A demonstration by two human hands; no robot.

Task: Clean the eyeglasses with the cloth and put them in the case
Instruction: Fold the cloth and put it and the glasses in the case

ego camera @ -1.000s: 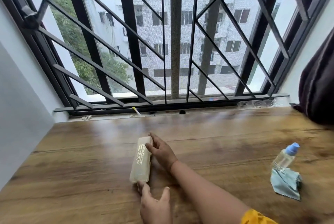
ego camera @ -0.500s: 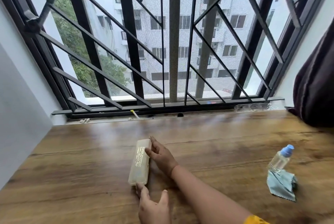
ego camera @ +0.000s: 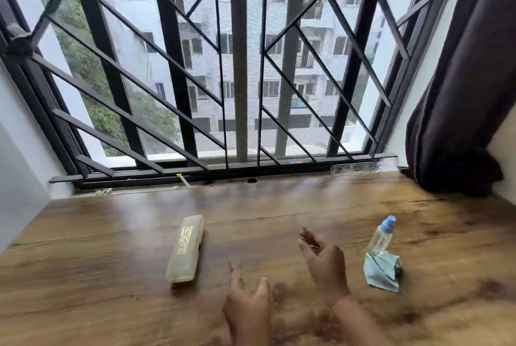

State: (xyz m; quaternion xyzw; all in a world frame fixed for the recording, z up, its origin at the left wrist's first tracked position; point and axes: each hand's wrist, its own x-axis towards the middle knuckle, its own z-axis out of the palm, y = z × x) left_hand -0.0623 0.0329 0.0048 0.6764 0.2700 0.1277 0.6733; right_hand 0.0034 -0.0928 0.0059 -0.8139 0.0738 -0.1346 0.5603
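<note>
**Hands empty between case and cloth; bottle stands on the cloth**

Nothing is held. The left hand (ego camera: pixel 247 306) is seen with fingers and thumb loosely spread above the wooden top (ego camera: pixel 111 234). The right hand (ego camera: pixel 324 260), just ahead of it, is blurred, with its fingers loosely bent around nothing.

The case (ego camera: pixel 185 249) lies shut and flat to the left of both hands, touched by neither. No eyeglasses can be seen anywhere. They are judged to be inside the case, though this cannot be confirmed. The cloth (ego camera: pixel 382 271) lies crumpled to the right of the right hand. The small bottle (ego camera: pixel 381 236) appears to stand upright on its far corner.

Cleaning is judged not yet begun.

The main risk lies at the cloth. If it is pulled while the bottle rests on it, the bottle is likely to be tipped over and rolled across the top. It should be lifted off first.

A second risk lies at the case. If it is sprung open one-handed or tilted, the eyeglasses could be spilled onto the hard wood and the lenses scratched.
</note>
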